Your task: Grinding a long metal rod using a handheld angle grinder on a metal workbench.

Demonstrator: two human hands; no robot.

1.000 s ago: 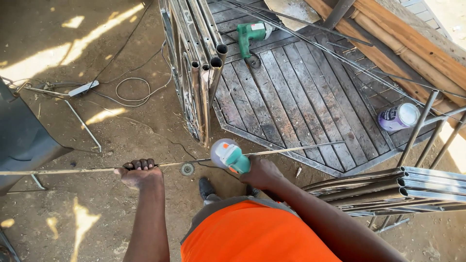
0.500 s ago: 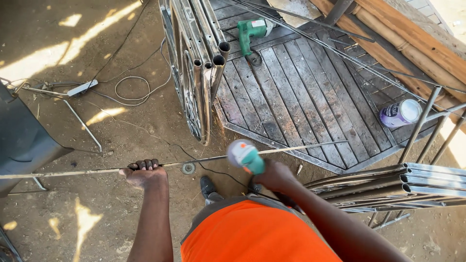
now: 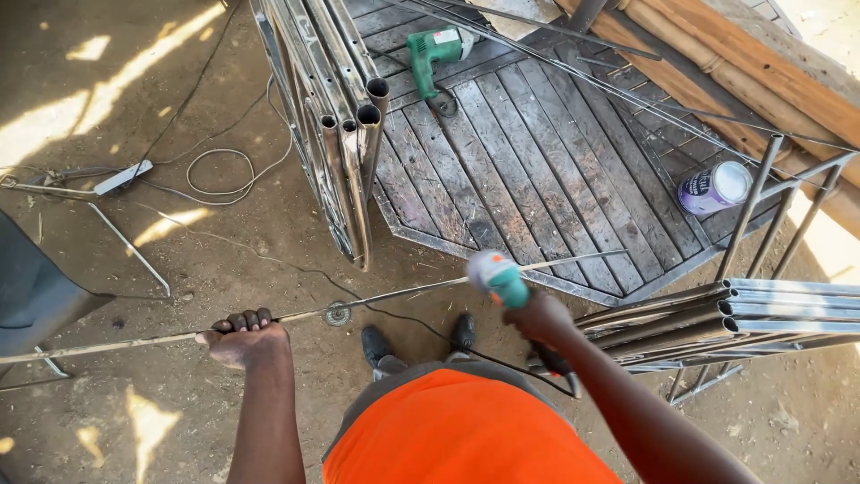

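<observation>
One long thin steel rod (image 3: 358, 305) spans the dirt floor (image 3: 233, 260); left hand (image 3: 244, 339) clenched around it. Right hand (image 3: 537, 315) grasps one teal angle grinder (image 3: 495, 276), touching the rod. A second green grinder (image 3: 432, 49) lies on the wooden panel (image 3: 537, 170).

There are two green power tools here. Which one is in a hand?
The green grinder in the right hand, against the thin rod. The other green tool lies untouched on the wooden panel.

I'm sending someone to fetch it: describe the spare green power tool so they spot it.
Find the grey slatted wooden panel lying on the dirt. At its far edge lies the green power tool, unheld, unlike the grinder in the right hand.
</observation>
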